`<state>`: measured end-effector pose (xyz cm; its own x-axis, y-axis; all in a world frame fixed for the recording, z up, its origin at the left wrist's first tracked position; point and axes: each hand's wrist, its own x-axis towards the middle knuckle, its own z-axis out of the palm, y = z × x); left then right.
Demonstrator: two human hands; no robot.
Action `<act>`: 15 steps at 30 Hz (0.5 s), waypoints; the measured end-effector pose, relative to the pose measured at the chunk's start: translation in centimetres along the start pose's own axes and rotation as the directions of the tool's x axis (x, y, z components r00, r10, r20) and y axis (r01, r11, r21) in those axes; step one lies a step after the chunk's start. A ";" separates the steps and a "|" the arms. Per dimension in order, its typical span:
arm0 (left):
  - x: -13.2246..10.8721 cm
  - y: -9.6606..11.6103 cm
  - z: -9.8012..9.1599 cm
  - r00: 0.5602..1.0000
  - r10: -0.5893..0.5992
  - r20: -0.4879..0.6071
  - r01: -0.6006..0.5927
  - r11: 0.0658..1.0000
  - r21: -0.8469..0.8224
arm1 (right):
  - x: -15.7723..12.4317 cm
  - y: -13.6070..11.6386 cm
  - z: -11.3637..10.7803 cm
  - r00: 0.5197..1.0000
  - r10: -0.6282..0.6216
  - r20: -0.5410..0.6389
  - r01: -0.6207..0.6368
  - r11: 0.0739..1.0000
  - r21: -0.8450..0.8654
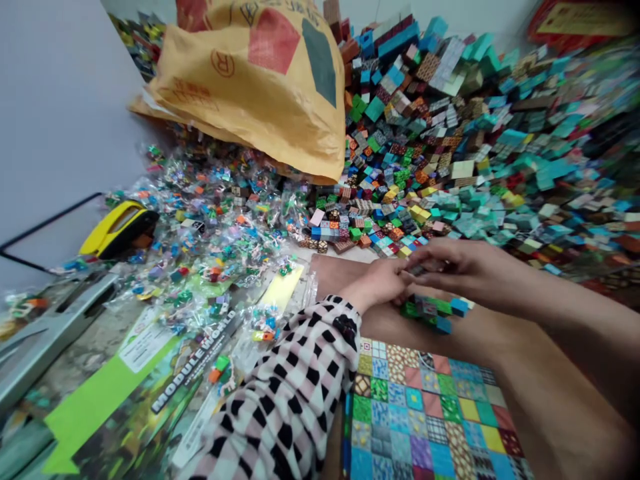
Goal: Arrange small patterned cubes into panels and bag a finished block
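My left hand (384, 283), in a black-and-white checked sleeve (290, 387), meets my right hand (457, 265) above a brown board. The fingers of both hands are closed together around something small and greyish, mostly hidden, perhaps a block. Just below them a small cluster of green, grey and blue cube blocks (433, 308) lies on the brown board (390, 327). Nearer to me a square layer of patterned, multicoloured cube blocks (420, 407) is laid out in rows.
A large heap of loose blocks (400, 147) spreads across the back and right. A yellow sack (240, 87) stands behind small plastic-bagged pieces (200, 227). At the left are a yellow-black tool (117, 230), a grey metal tool (55, 327) and a green printed package (130, 393).
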<state>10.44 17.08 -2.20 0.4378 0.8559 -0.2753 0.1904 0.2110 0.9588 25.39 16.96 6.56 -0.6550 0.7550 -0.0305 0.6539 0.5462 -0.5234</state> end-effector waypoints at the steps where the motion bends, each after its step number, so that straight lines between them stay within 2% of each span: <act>1: -0.1 0.1 0.0 1.000 0.010 0.001 -0.010 1.000 0.011 | -1.1 1.1 0.1 0.998 0.046 0.048 -0.046 0.999 0.006; 3: -0.2 0.1 0.0 1.000 0.030 0.004 -0.030 0.999 0.030 | -2.6 2.5 0.7 0.991 0.068 0.113 -0.071 0.997 0.026; 4: -0.2 0.1 0.0 0.999 0.039 0.006 -0.040 0.999 0.037 | -3.0 2.7 1.0 0.993 0.056 0.106 -0.058 0.998 0.008; 7: 0.1 -0.1 0.0 0.998 0.062 0.010 -0.063 0.997 0.044 | -2.5 2.0 1.4 1.000 0.003 -0.004 -0.004 0.996 -0.088; 10: 0.7 -0.2 0.1 0.999 0.053 -0.003 -0.052 0.993 0.105 | 0.4 0.5 1.1 0.998 -0.014 -0.060 0.006 0.992 -0.129; 15: 1.1 -0.4 0.4 0.999 0.038 -0.009 -0.035 0.979 0.202 | 7.5 -1.6 1.8 1.000 0.026 -0.015 -0.029 0.960 -0.279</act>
<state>11.22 17.79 -2.89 0.4372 0.8673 -0.2381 0.3485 0.0807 0.9338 18.73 21.14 5.66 -0.6322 0.7741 -0.0316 0.7524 0.6037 -0.2635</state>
